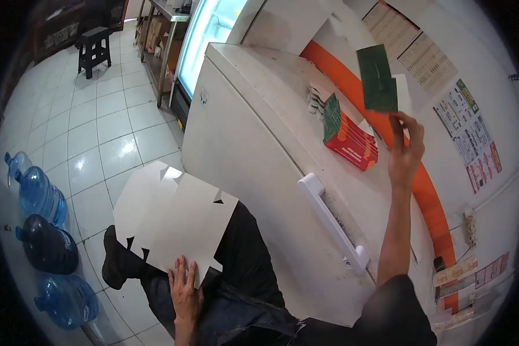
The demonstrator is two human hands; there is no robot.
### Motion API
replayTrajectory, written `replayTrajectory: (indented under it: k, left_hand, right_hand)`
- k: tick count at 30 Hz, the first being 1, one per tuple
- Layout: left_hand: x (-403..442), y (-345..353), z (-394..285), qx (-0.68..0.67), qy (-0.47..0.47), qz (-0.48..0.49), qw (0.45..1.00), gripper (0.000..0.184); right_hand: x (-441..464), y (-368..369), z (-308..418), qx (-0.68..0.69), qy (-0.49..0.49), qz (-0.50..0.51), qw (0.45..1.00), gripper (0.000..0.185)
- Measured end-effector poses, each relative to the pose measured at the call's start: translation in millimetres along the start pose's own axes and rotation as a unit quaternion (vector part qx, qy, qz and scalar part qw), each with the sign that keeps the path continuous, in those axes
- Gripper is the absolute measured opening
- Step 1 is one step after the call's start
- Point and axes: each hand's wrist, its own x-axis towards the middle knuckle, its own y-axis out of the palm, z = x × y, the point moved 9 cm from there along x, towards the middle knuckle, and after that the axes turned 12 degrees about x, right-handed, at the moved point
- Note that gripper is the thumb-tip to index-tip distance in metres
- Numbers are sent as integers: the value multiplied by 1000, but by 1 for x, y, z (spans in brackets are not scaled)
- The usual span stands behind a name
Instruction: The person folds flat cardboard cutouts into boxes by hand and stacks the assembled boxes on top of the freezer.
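Note:
My left hand (184,288) lies with its fingers stretched out on the lower edge of a flat white die-cut cardboard sheet (179,213). The sheet has small notches and rests across my lap. Raised at the right, my right hand (406,144) pinches the lower edge of a folded green and white carton (378,78), held up above the white chest freezer (259,109). Below and left of it, a stack of red and green folded cartons (352,135) sits on the freezer top. Small pale folded pieces (316,101) lie beside the stack.
Several large water bottles (40,193) stand on the tiled floor at the left. Farther back are a black stool (94,51), a metal shelf rack (164,52) and a lit glass-door fridge (210,40). Printed sheets (470,135) hang on the wall at right. A white freezer handle (331,222) juts out nearby.

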Motion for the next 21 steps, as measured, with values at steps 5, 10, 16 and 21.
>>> replayTrajectory:
  k: [5,10,16,21]
  left_hand:
    - [2,-2,-1,-2,4,8,1000,80]
    - [1,-4,-2,-10,4,0,1000,71]
    - [0,-1,-1,-7,3,3,1000,72]
    - [2,-3,-3,-21,-4,-3,1000,68]
  right_hand:
    - [7,33,-129,21,109,30,993,31]
    - [-41,98,-236,-92,216,205,950,35]
    - [-40,116,-226,-212,196,252,924,33]
    - [-61,138,-274,-52,340,398,851,53]
